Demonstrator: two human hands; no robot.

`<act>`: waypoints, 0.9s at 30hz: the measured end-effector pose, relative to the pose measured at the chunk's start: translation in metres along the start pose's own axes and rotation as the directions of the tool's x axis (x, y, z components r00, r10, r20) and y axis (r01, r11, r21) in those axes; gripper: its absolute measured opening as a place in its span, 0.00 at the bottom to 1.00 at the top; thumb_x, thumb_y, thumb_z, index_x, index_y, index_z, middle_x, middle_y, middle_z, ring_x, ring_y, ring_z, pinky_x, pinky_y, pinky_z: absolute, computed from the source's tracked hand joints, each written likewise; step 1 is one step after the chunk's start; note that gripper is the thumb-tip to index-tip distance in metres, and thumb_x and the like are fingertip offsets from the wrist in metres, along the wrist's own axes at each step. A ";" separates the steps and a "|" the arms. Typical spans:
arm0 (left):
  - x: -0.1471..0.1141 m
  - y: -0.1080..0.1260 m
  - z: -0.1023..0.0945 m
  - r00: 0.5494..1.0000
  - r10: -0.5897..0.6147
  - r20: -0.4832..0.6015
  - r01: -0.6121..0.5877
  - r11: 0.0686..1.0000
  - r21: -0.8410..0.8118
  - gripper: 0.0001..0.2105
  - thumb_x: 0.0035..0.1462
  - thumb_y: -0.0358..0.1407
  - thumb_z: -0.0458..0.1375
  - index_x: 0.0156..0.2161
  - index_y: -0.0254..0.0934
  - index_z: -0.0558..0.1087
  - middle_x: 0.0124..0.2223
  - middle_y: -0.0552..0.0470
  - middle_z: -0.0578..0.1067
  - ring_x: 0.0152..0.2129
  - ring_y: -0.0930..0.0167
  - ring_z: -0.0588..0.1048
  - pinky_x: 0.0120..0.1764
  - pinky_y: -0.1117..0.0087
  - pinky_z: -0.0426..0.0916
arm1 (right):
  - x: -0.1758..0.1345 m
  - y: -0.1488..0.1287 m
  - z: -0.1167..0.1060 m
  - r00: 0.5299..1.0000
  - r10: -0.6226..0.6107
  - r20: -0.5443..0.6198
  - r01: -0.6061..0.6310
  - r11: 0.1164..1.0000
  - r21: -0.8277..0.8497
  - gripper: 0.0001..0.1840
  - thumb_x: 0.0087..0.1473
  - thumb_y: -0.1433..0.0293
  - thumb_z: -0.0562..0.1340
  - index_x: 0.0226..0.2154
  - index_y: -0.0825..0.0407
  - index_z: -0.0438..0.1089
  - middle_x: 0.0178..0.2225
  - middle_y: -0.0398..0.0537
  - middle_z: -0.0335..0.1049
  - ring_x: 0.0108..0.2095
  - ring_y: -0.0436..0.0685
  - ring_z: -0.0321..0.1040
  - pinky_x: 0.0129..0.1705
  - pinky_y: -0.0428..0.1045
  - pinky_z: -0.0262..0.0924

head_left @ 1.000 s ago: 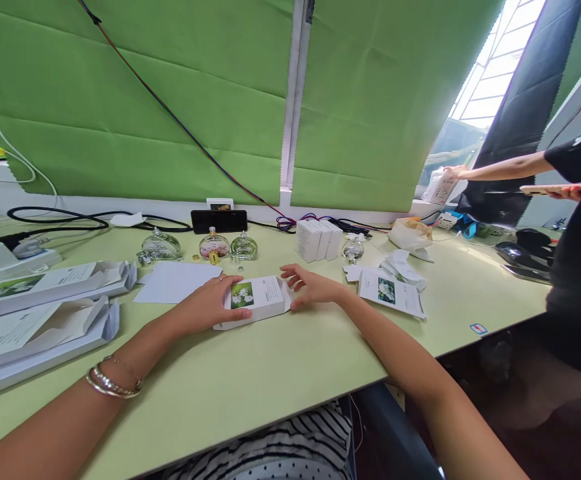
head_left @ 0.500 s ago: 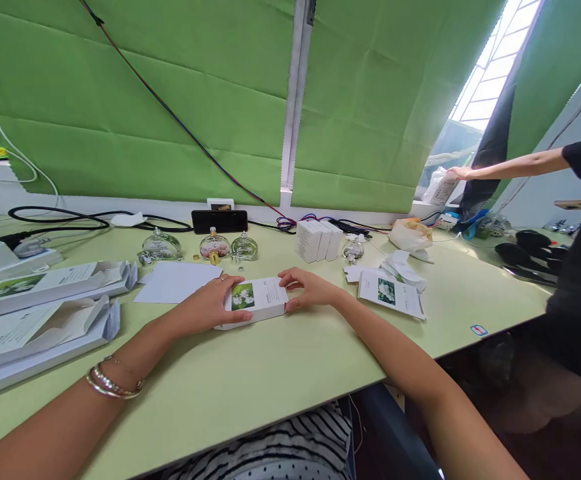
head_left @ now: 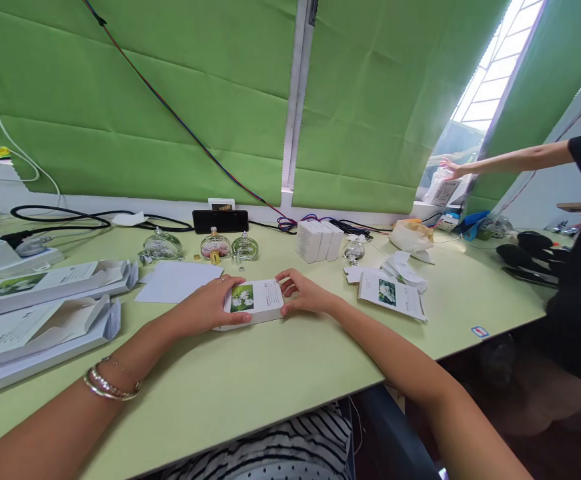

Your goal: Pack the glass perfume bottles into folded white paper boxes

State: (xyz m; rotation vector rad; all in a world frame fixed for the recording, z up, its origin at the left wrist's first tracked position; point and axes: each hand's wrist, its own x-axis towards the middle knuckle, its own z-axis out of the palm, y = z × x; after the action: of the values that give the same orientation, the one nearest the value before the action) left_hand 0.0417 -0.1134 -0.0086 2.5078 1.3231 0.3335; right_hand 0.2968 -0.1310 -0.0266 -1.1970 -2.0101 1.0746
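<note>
A white carton with a photo of white flowers lies flat on the table before me. My left hand is closed over its left end, thumb along the near side and fingers at the far side. At the right end, my right hand holds the carton between thumb and bent fingers. Just behind the carton are a pink perfume bottle and a green perfume bottle. A larger green bottle stands further left. White sheets of paper lie beside my left hand.
Opened long cartons lie at the left. Small white boxes stand at the back near a clear bottle. An opened flower-print carton lies at right. A phone leans at the back. A co-worker's arm reaches toward the window.
My right hand has shifted slightly left along the carton's right end. The left hand keeps its hold. The co-worker's hand has moved a little left above the wrapped package.
</note>
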 end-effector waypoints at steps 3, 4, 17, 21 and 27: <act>-0.002 0.003 -0.001 1.000 0.011 0.005 -0.011 1.000 0.007 0.41 0.41 0.60 0.55 0.56 0.35 0.62 0.52 0.43 0.69 0.48 0.57 0.68 0.46 0.64 0.63 | 0.000 0.001 -0.001 0.998 -0.034 0.047 0.036 0.998 -0.048 0.48 0.34 0.63 0.72 0.56 0.50 0.51 0.55 0.55 0.54 0.52 0.59 0.59 0.55 0.59 0.56; -0.003 0.005 -0.002 1.000 0.013 0.011 -0.013 1.000 0.000 0.41 0.41 0.60 0.55 0.57 0.35 0.61 0.53 0.42 0.69 0.48 0.57 0.68 0.46 0.64 0.63 | 0.000 0.001 -0.002 0.996 -0.063 0.070 0.068 0.995 -0.073 0.51 0.34 0.61 0.72 0.57 0.49 0.49 0.57 0.56 0.50 0.55 0.60 0.55 0.57 0.60 0.53; -0.002 0.005 0.001 0.987 -0.075 -0.142 0.098 0.982 0.162 0.31 0.58 0.53 0.37 0.59 0.35 0.58 0.59 0.39 0.62 0.57 0.54 0.58 0.53 0.54 0.56 | 0.001 -0.008 -0.003 0.963 -0.229 0.143 0.270 0.800 -0.535 0.33 0.46 0.63 0.65 0.54 0.52 0.59 0.56 0.59 0.54 0.58 0.65 0.49 0.58 0.61 0.45; -0.006 0.002 -0.006 0.909 -0.374 -0.183 0.410 0.881 0.236 0.34 0.56 0.53 0.41 0.58 0.27 0.57 0.55 0.26 0.64 0.52 0.44 0.63 0.46 0.46 0.60 | 0.000 0.007 -0.028 0.990 -0.085 -0.114 -0.016 0.730 -0.683 0.28 0.47 0.69 0.61 0.53 0.53 0.60 0.54 0.59 0.58 0.54 0.66 0.54 0.54 0.63 0.49; -0.015 0.025 -0.006 0.935 -0.353 -0.026 0.330 0.843 0.425 0.27 0.57 0.49 0.44 0.49 0.28 0.66 0.44 0.28 0.71 0.41 0.48 0.72 0.40 0.52 0.63 | 0.000 0.014 -0.032 0.917 -0.164 -0.362 -0.158 0.685 -0.711 0.19 0.51 0.75 0.55 0.47 0.57 0.64 0.55 0.62 0.56 0.57 0.67 0.50 0.55 0.63 0.47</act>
State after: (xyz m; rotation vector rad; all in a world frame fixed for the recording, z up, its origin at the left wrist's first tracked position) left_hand 0.0509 -0.1381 0.0047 2.5010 1.9584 -0.1172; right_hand 0.3284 -0.1156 -0.0221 -1.6282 -2.1332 -0.0822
